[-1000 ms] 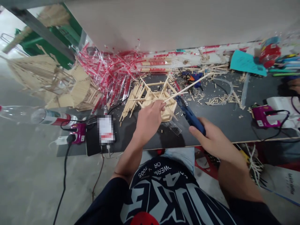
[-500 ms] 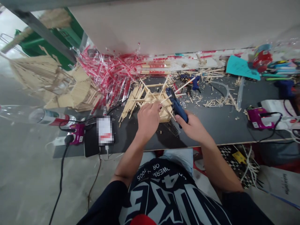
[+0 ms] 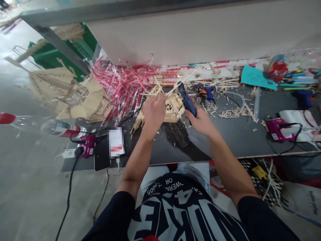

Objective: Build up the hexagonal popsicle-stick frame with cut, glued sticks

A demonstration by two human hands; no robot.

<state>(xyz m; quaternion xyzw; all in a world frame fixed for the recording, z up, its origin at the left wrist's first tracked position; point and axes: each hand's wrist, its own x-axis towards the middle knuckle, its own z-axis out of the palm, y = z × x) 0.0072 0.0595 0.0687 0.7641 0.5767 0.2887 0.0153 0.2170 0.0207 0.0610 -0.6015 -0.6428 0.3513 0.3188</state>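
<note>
My left hand (image 3: pixel 153 115) is pinched on a thin wooden stick (image 3: pixel 174 88), pressing it against the top of a lattice model of glued craft sticks (image 3: pixel 174 108). My right hand (image 3: pixel 199 122) grips a blue hot glue gun (image 3: pixel 187 99), its nozzle end up beside the model's right side. The gun's tip is hidden by the sticks and the gun body. A loose fan of sticks (image 3: pixel 138 124) lies under the model's left side, partly behind my left hand.
The dark table (image 3: pixel 220 140) is strewn with wood chips. Behind it lie red-and-transparent plastic wrappers (image 3: pixel 122 87). A second glue gun (image 3: pixel 207 93), a magenta power unit (image 3: pixel 279 130), a phone (image 3: pixel 102 157) and finished stick structures (image 3: pixel 85 103) lie around. A low wall runs along the back.
The glue gun has risen from low on the table to the model's right side, with my right hand moving in. My view has shifted slightly, and my left hand stays on the model.
</note>
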